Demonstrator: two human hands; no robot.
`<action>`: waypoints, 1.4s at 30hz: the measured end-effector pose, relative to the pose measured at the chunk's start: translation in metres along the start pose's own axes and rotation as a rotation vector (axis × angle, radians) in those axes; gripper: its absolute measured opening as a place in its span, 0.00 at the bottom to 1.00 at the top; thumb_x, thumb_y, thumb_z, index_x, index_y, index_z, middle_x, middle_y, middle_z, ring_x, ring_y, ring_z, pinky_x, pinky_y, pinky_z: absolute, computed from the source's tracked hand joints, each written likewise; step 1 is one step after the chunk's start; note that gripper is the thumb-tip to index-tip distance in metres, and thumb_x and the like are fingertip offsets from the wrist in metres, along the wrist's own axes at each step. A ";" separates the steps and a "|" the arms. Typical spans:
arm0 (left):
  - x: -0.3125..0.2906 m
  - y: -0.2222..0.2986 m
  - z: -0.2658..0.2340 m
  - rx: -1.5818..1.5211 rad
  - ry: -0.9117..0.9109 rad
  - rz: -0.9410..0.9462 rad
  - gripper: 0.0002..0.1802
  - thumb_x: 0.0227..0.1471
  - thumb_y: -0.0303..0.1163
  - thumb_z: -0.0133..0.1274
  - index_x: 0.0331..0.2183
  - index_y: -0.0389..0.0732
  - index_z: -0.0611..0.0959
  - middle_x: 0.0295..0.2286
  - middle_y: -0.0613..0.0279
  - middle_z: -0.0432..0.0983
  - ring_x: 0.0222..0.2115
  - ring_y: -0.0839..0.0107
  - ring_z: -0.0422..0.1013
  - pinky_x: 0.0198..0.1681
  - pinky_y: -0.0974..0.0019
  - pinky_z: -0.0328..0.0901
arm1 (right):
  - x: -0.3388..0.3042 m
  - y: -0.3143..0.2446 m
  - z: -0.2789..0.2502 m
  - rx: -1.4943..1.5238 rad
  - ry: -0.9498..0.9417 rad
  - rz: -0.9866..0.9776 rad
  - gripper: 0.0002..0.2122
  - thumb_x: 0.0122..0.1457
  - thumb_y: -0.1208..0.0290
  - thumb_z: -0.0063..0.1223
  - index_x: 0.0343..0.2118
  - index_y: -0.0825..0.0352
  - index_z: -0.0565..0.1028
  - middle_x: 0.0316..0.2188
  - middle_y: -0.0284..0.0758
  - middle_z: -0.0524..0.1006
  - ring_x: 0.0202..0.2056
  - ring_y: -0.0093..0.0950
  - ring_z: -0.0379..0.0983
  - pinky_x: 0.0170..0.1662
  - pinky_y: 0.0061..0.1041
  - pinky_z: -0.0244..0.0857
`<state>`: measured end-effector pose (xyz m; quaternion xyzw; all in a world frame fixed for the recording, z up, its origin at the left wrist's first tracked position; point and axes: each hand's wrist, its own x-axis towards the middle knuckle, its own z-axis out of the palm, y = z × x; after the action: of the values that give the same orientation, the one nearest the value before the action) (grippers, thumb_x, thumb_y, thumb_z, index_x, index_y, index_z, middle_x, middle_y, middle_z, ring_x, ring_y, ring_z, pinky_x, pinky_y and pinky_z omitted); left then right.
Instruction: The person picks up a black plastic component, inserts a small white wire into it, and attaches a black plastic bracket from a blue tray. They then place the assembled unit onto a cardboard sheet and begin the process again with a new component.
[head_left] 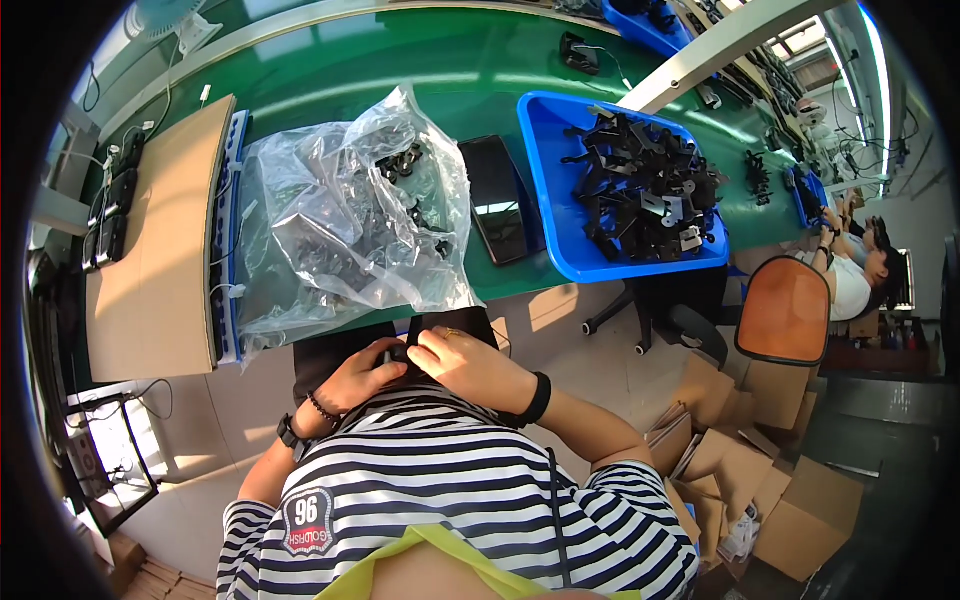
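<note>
Close to my waist, just below the table's front edge, my two hands meet. My left hand (362,378) is closed with thumb and fingers on a small black part (398,354), which is mostly covered. My right hand (468,366) has its fingers curled onto the same part from the other side. Beyond them lies a clear plastic bag (320,225) with small black pieces inside. To its right are a dark flat device with a glossy screen (498,205) and a blue bin (548,190) heaped with black bracket-like parts (650,180).
A cardboard sheet (160,240) covers the left of the green table (400,50). Black devices with cables (108,215) line the far left. An orange-backed chair (785,310) and opened cardboard boxes (810,515) stand at right. Another person (850,275) sits at the far right.
</note>
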<state>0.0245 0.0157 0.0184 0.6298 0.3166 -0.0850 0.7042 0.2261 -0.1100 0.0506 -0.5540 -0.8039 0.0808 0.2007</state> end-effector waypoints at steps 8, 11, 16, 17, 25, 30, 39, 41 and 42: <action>0.007 -0.020 0.003 -0.189 -0.039 0.084 0.29 0.61 0.38 0.55 0.58 0.34 0.70 0.46 0.55 0.75 0.44 0.69 0.74 0.48 0.66 0.70 | -0.004 0.000 0.018 -0.059 -0.301 0.215 0.11 0.60 0.65 0.54 0.35 0.69 0.72 0.34 0.39 0.72 0.37 0.33 0.74 0.45 0.31 0.71; 0.002 -0.015 0.002 -0.430 -0.009 -0.033 0.29 0.62 0.37 0.55 0.59 0.34 0.68 0.47 0.54 0.74 0.45 0.68 0.74 0.49 0.65 0.71 | -0.002 0.000 0.011 -0.043 -0.022 0.154 0.11 0.61 0.64 0.53 0.35 0.69 0.72 0.35 0.40 0.72 0.37 0.34 0.74 0.45 0.32 0.71; 0.005 -0.015 -0.001 -0.457 -0.030 -0.042 0.32 0.62 0.38 0.55 0.60 0.33 0.64 0.50 0.53 0.71 0.46 0.65 0.74 0.50 0.61 0.73 | -0.001 0.011 0.006 0.085 0.163 0.010 0.12 0.63 0.63 0.53 0.35 0.69 0.73 0.34 0.40 0.72 0.37 0.37 0.74 0.44 0.34 0.70; 0.004 -0.012 0.001 -0.454 -0.035 -0.054 0.33 0.62 0.39 0.55 0.61 0.33 0.64 0.50 0.53 0.71 0.46 0.65 0.74 0.50 0.61 0.73 | -0.001 0.012 0.007 0.082 0.165 0.010 0.12 0.63 0.63 0.53 0.35 0.69 0.73 0.34 0.40 0.72 0.37 0.37 0.74 0.44 0.34 0.70; 0.007 -0.003 0.010 -0.482 0.023 -0.075 0.34 0.63 0.40 0.54 0.62 0.33 0.62 0.53 0.52 0.69 0.48 0.60 0.73 0.51 0.58 0.73 | 0.006 0.015 0.018 0.147 0.038 0.194 0.13 0.63 0.64 0.54 0.40 0.71 0.73 0.37 0.44 0.74 0.39 0.40 0.75 0.44 0.36 0.70; 0.001 -0.012 0.002 -0.485 0.044 0.042 0.33 0.63 0.40 0.55 0.61 0.32 0.64 0.52 0.51 0.69 0.51 0.66 0.70 0.48 0.64 0.75 | 0.019 0.013 0.015 0.413 0.014 0.207 0.14 0.64 0.66 0.52 0.48 0.71 0.74 0.40 0.46 0.76 0.41 0.43 0.75 0.44 0.39 0.70; 0.035 -0.087 0.008 0.290 0.071 0.560 0.34 0.57 0.28 0.58 0.63 0.58 0.67 0.59 0.36 0.59 0.55 0.39 0.65 0.58 0.57 0.67 | 0.017 0.014 0.039 0.374 -0.080 0.324 0.13 0.64 0.71 0.54 0.49 0.68 0.74 0.44 0.46 0.77 0.46 0.46 0.74 0.49 0.40 0.67; 0.032 -0.088 0.007 0.418 0.094 0.595 0.36 0.56 0.27 0.58 0.63 0.61 0.67 0.60 0.34 0.58 0.56 0.36 0.64 0.59 0.56 0.65 | 0.023 0.011 0.031 0.450 -0.075 0.320 0.12 0.63 0.71 0.55 0.48 0.68 0.74 0.43 0.45 0.78 0.46 0.47 0.74 0.49 0.40 0.67; 0.028 -0.083 0.006 0.304 0.077 0.531 0.37 0.56 0.28 0.59 0.63 0.59 0.66 0.60 0.34 0.57 0.56 0.35 0.63 0.59 0.56 0.65 | 0.023 0.010 0.027 0.489 -0.068 0.326 0.11 0.63 0.72 0.56 0.47 0.68 0.75 0.43 0.45 0.78 0.46 0.47 0.74 0.49 0.40 0.67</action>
<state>0.0055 0.0018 -0.0664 0.7914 0.1512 0.0793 0.5870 0.2164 -0.0827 0.0285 -0.6079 -0.6673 0.3220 0.2855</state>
